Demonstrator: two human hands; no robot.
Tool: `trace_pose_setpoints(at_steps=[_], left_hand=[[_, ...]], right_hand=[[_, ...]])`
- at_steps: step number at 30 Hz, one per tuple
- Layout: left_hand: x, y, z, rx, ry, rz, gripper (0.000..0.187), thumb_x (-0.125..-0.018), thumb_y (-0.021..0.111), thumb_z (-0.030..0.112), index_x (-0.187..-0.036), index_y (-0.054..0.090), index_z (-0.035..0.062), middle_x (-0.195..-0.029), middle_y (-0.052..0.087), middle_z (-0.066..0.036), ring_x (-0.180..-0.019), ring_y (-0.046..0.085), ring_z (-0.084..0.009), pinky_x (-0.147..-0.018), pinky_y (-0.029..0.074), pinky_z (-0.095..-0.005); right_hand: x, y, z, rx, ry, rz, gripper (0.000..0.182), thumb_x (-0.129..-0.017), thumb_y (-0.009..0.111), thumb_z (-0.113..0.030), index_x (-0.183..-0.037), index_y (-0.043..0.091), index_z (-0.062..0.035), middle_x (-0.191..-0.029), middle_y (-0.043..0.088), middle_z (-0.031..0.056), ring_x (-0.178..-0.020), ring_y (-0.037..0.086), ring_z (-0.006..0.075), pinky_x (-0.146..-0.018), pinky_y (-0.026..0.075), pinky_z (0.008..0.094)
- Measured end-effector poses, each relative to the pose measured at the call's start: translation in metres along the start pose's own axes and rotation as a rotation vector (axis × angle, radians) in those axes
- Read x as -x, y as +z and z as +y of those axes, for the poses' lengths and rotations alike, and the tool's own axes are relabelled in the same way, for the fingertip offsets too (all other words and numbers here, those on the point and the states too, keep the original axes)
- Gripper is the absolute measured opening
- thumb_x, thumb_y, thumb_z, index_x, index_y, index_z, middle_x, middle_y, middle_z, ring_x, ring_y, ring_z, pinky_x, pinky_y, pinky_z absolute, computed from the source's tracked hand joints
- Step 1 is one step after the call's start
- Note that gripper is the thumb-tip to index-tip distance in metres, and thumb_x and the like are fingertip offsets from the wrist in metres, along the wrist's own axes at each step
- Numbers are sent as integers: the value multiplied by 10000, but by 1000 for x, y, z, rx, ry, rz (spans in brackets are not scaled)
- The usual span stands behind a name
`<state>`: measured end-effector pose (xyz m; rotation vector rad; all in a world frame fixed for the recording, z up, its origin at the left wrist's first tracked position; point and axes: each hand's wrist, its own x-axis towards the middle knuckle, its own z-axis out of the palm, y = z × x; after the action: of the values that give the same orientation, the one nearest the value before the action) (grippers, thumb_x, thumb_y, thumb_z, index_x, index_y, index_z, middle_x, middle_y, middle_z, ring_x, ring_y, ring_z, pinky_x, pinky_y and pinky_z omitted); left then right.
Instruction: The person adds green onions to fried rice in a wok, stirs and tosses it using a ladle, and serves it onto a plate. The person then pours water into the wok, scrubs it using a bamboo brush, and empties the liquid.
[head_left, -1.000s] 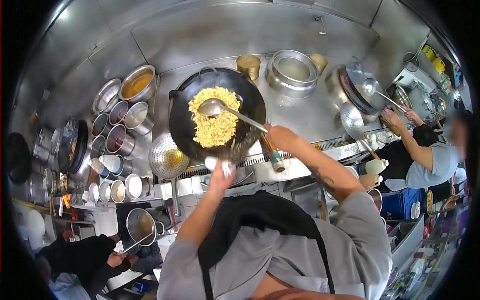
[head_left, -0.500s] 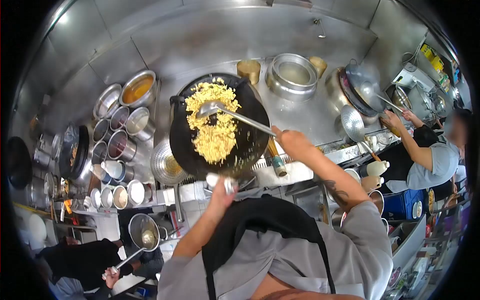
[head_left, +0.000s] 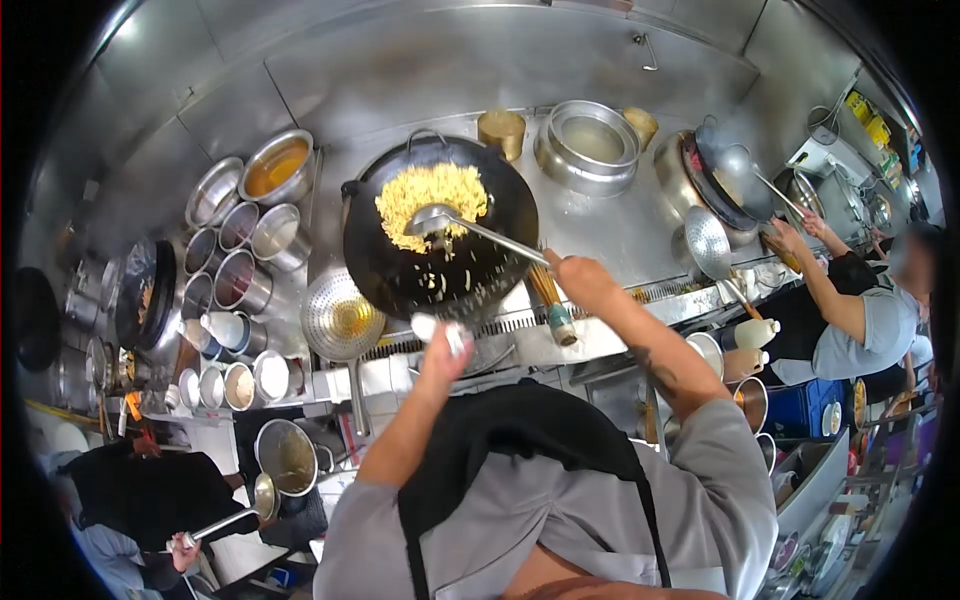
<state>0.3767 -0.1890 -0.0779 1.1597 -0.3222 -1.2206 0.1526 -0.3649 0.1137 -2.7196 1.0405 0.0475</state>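
Left hand (head_left: 447,350): clenched on white cloth (head_left: 428,328), seemingly at near wok rim | right hand (head_left: 585,283): wrapped around metal ladle (head_left: 435,219), bowl in crumbly yellow food (head_left: 415,190)

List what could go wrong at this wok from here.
Loose bits of the yellow food are scattered toward the near side of the wok and might spill if it tips. If the white cloth slips, the left hand could touch the rim, likely hot. The strainer has its handle jutting past the counter edge; the left forearm might knock it.
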Motion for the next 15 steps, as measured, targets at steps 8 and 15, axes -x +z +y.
trace_pose_setpoints(at_steps=[8,15], left_hand=[[-62,-7,45,681,-306,-24,34,-838,549,149,-844,552,116,-722,591,-34,-601,547,-185,-455,425,-291],[-99,0,59,545,-287,16,61,-851,526,148,-845,554,94,-749,606,-49,-629,550,-183,-465,406,-295]], right_hand=[[52,-71,-11,-59,-67,26,308,-892,516,-173,-1177,497,-57,-773,619,218,-799,613,408,-718,479,483],[47,-28,13,4,1,-72,310,-873,530,-151,-1157,504,-29,-782,627,215,-780,617,398,-694,476,482]])
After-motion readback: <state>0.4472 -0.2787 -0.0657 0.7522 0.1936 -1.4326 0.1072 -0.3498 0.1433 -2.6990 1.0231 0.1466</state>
